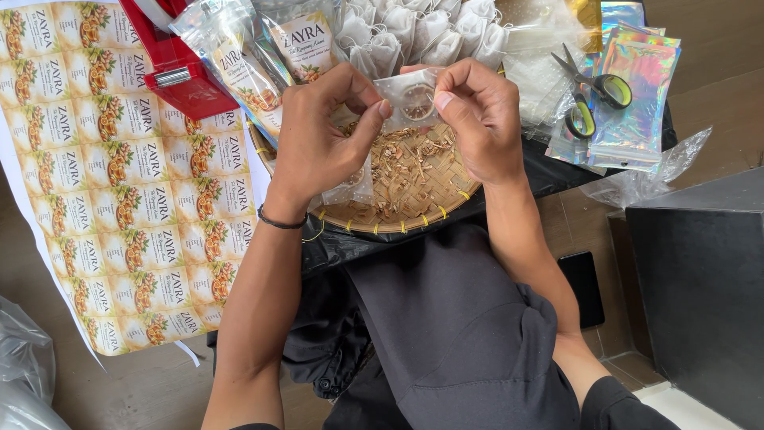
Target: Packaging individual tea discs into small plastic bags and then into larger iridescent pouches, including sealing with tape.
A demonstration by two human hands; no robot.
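Observation:
My left hand [322,131] and my right hand [477,111] both pinch a small white mesh sachet [410,99] by its top edge, thumbs and forefingers close together. They hold it above a round woven bamboo tray [414,211] that carries loose dried herb pieces [402,163]. A second small clear pouch [350,189] lies on the tray's left side, under my left hand. The tray rests on black cloth over my lap.
A printed label sheet [131,175] lies at left. A red sealing tool [171,56] and printed clear pouches [247,64] sit behind. White filled sachets [418,28] pile at the back. Green-handled scissors [593,91] rest on holographic bags [637,95]. A black box [700,279] stands right.

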